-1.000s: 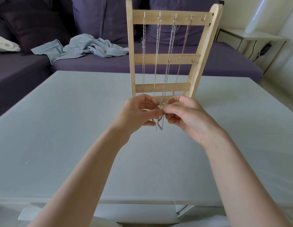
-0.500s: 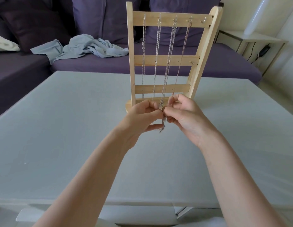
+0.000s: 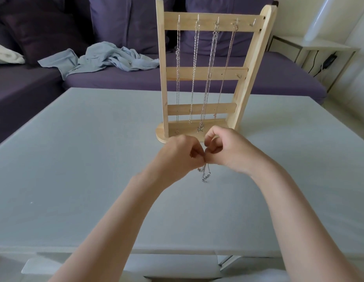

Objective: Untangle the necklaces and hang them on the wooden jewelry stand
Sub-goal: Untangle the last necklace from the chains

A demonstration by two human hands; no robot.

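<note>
I'm looking at a home living room: purple sofa (image 3: 197, 78) with crumpled clothes (image 3: 107, 58) beyond the white table's (image 3: 75, 159) far edge.

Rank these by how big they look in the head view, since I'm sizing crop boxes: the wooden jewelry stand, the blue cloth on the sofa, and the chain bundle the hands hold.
1. Wooden jewelry stand
2. Blue cloth, though it lies farther away, so true size is unsure
3. Chain bundle, mostly hidden by the fingers

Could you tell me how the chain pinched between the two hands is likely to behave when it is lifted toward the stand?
The chain will probably stay limp: its loose end droops below the left hand and right hand. It looks thin and light, so it may swing. It could snag the necklaces already hanging on the wooden stand.
</note>
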